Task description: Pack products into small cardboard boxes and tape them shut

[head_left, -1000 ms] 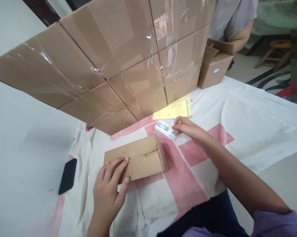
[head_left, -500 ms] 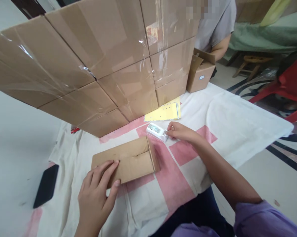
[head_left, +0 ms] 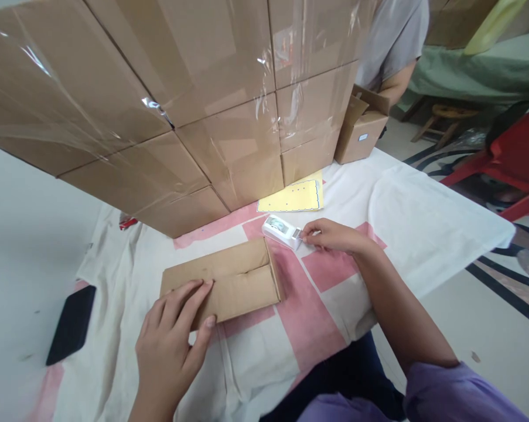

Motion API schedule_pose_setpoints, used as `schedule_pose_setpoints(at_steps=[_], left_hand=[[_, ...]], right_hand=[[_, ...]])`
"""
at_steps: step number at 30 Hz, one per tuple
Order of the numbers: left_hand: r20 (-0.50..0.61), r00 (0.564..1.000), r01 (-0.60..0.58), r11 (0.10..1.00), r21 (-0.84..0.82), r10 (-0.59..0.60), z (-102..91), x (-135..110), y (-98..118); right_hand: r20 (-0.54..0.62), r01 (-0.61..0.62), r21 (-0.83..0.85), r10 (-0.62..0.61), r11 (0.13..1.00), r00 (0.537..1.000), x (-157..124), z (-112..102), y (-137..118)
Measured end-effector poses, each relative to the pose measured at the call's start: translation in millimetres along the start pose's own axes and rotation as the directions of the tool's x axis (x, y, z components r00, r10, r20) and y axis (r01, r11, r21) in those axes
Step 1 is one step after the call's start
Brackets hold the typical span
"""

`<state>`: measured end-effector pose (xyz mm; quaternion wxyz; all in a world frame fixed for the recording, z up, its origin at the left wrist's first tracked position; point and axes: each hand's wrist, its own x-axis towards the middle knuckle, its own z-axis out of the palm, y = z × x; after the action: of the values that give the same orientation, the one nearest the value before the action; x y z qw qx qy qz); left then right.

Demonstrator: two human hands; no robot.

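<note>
A flat brown cardboard box lies on the cloth in front of me. My left hand holds its near left part, with fingertips on the top and the thumb against the near edge. Just beyond the box's right end stands a small white tape dispenser with a clear tape roll inside. At the dispenser's right end, my right hand is closed in a pinch on what looks like the loose end of the tape. The pinched bit is too small to see clearly.
Taped-together cartons form a wall behind the dispenser, with a yellow sheet at their foot. A person's arm is behind an open carton. A black phone-like slab lies left on the tablecloth. A red chair stands right.
My right hand has shifted slightly right, and a small gap now shows between its fingertips and the dispenser. My left hand stays on the box. The camera view has moved a little.
</note>
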<state>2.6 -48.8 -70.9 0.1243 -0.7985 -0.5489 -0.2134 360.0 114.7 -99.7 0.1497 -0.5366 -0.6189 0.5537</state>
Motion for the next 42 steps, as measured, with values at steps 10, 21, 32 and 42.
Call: schedule_pose_setpoints(at_steps=[10,21,32,42], left_hand=[[0.017,1.0,-0.024,1.0,0.019,0.024,2.8,-2,-10],[-0.009,1.0,-0.024,0.999,0.04,0.025,2.4,1,-4],[0.023,0.998,0.046,0.985,0.168,-0.051,-2.4,6,38],[-0.167,0.986,-0.078,0.922,-0.38,0.014,-41.4,35,66]], right_hand=[[0.119,-0.029,-0.067,0.037,0.997,0.992,3,-4,7],[0.132,-0.02,-0.125,0.037,0.992,0.991,31,-2,25],[0.224,0.331,0.308,-0.406,0.892,0.886,-37,15,-26],[0.161,0.714,-0.025,-0.702,0.7,0.694,-109,102,-89]])
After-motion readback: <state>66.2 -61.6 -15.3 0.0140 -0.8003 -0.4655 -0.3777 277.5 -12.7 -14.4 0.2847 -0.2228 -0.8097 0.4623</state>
